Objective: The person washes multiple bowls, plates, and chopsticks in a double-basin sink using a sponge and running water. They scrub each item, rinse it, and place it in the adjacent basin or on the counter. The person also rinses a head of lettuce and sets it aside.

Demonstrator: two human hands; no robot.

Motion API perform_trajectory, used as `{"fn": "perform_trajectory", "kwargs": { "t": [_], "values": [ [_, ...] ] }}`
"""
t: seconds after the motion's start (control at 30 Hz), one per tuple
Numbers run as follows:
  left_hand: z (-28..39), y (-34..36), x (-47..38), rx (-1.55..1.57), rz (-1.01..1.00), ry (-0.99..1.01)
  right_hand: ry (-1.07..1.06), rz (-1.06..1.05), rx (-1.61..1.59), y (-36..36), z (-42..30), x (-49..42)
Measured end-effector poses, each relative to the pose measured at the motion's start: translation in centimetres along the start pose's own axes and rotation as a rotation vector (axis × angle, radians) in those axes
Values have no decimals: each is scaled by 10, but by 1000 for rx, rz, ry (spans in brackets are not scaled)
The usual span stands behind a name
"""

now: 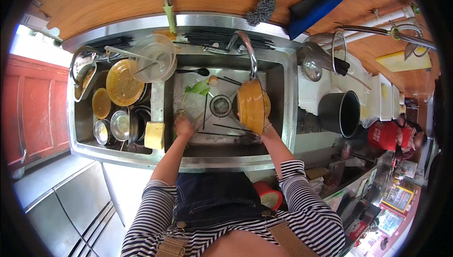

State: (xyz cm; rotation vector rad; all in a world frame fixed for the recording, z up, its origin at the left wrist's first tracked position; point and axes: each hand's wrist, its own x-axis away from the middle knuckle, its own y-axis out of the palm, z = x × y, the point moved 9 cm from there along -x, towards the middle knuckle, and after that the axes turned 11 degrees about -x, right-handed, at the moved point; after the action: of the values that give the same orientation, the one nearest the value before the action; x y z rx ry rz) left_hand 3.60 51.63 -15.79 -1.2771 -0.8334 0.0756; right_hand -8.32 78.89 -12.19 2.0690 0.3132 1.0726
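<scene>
My right hand (266, 128) grips the lower rim of a yellow bowl (249, 106), tilted on its side below the curved metal faucet (252, 55). Part of another yellow dish shows behind it. At the left of the same steel basin my left hand (183, 125) is low, near the stem of a green leaf (199, 88); whether its fingers hold anything is unclear. Around the round drain (221, 106) lie loose dark chopsticks (205, 113). A black spoon (198, 71) rests at the basin's back left.
The left basin holds yellow bowls (124, 81) and metal bowls (120, 125). A yellow sponge (154, 135) sits on the divider, with a clear plastic tub (155, 58) behind. Right of the sink stands a dark pot (339, 113); a person in red (384, 135) is farther off.
</scene>
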Motion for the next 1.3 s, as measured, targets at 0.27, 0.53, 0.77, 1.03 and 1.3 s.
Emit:
{"fn": "perform_trajectory", "kwargs": {
  "t": [0.27, 0.53, 0.77, 1.03, 1.3],
  "values": [
    [-15, 29, -32, -74, 31, -174, 642, -150, -998, 57, 53, -29],
    [107, -105, -52, 267, 200, 336, 425, -180, -966, 27, 39, 49],
    [251, -169, -35, 987, -697, 909, 232, -85, -1013, -2, 28, 107],
    [318, -122, -26, 1050, -1191, 846, 141, -62, -1088, -41, 39, 134],
    [249, -95, 20, 1759, -1378, 382, 194, -106, -1161, -39, 54, 139]
  ]
}}
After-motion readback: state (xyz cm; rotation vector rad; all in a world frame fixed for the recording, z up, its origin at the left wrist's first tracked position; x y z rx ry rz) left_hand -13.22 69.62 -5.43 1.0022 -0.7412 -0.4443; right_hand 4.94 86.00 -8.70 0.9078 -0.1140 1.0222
